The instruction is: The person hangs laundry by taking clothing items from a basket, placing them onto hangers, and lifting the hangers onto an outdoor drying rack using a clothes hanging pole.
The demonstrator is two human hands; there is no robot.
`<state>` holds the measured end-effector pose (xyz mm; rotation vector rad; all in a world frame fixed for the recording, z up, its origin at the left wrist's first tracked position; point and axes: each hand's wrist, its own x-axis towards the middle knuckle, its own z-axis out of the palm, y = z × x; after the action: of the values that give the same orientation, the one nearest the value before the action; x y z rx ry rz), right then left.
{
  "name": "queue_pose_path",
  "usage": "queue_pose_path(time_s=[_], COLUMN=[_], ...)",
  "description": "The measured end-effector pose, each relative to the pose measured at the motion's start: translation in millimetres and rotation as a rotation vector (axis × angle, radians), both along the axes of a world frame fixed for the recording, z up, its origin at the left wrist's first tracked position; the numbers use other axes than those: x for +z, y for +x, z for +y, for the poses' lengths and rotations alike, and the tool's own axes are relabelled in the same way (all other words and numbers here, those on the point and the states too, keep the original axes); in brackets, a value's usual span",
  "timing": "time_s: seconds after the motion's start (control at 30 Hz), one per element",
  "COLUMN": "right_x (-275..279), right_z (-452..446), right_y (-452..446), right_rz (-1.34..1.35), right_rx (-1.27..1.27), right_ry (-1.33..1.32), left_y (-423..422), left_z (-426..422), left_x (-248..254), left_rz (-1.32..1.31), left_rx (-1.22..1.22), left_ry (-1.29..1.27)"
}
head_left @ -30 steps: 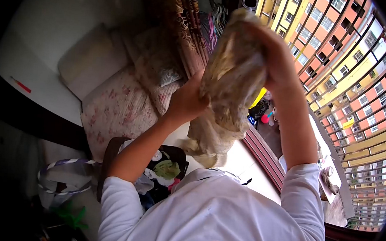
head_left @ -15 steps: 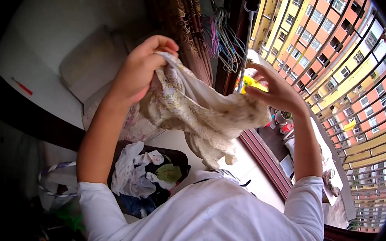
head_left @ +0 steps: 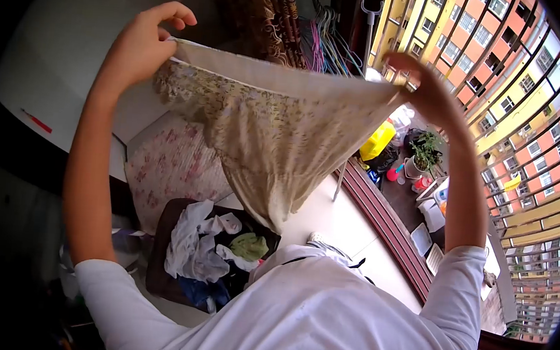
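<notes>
A beige garment with a small floral print (head_left: 271, 122) hangs spread between my two hands, its lower part tapering to a point above the floor. At the upper left, my left hand (head_left: 142, 42) pinches one end of its pale edge between thumb and fingers. My right hand (head_left: 425, 88), blurred by motion, grips the other end at the right. Below the cloth stands a dark basket (head_left: 160, 258) with white, green and dark blue clothes (head_left: 198, 247) in it.
Hangers (head_left: 329, 47) hang beside a patterned curtain (head_left: 282, 17). A flowered cover (head_left: 175, 167) lies at the left. Past the door track (head_left: 381, 229) are a potted plant (head_left: 425, 150), a yellow bag (head_left: 378, 142) and window bars. A pole (head_left: 368, 40) stands near the hangers.
The garment has gone from bunched to stretched out wide. My left hand has moved left and up, and my right hand, apart from the cloth half a second ago, now holds its other end.
</notes>
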<state>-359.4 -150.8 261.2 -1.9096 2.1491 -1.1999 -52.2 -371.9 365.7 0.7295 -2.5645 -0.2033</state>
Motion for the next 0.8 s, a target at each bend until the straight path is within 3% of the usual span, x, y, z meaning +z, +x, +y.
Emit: queue_pose_path(time_s=[0.03,0.07,0.13,0.17,0.23,0.27,0.33,0.4,0.47,0.53,0.6,0.67,0.73,0.8], right_x=[31.6,55.9,61.6,29.3,-25.0,-18.8,-3.5,33.7,55.8,53.1,55.0,50.3,51.7,50.2], right_z=[6.0,13.2,16.0,-1.8,-6.6,-12.3,-13.9,-17.8,-34.0,-48.1,-56.6,-67.7,-73.9,-76.2], right_y=[2.7,6.4,20.1,27.8,25.3,28.9,18.2,23.9,23.5,32.2,48.6,51.7,85.6,114.7], right_rz=[0.156,-0.031,-0.215,-0.310,0.346,0.549,0.273,0.087,0.134,-0.195,-0.262,-0.079,0.071,0.165], right_rx=[0.029,0.102,0.122,-0.180,0.065,0.060,-0.048,-0.056,0.021,-0.067,-0.042,0.108,0.017,0.017], right_ry=[-0.135,-0.218,-0.537,-0.287,0.300,0.838,0.226,-0.075,-0.141,-0.187,-0.075,-0.068,-0.095,-0.098], left_y=[2.9,7.6,17.7,15.3,16.2,24.6,33.2,29.8,26.4,27.7,29.4,30.2,14.3,-9.3], left_z=[1.5,5.3,13.9,12.3,0.9,11.4,-12.5,-14.1,-3.0,-15.6,-11.6,10.9,40.4,59.9], left_x=[3.2,6.4,9.4,-17.5,-87.2,-92.8,-95.9,-59.6,-23.5,-18.0,-21.2,-36.0,-46.8,-80.9], left_rz=[0.008,0.009,0.679,0.845,0.029,-0.623,-0.364,0.107,-0.049,-0.082,-0.130,-0.119,0.109,0.329], left_rx=[-0.033,-0.033,-0.117,-0.102,-0.229,0.043,-0.023,-0.171,-0.085,-0.056,-0.026,-0.210,-0.534,-0.624], left_ry=[0.007,0.008,-0.139,-0.057,-0.391,0.073,0.193,0.192,0.254,0.253,0.261,0.185,0.478,0.964])
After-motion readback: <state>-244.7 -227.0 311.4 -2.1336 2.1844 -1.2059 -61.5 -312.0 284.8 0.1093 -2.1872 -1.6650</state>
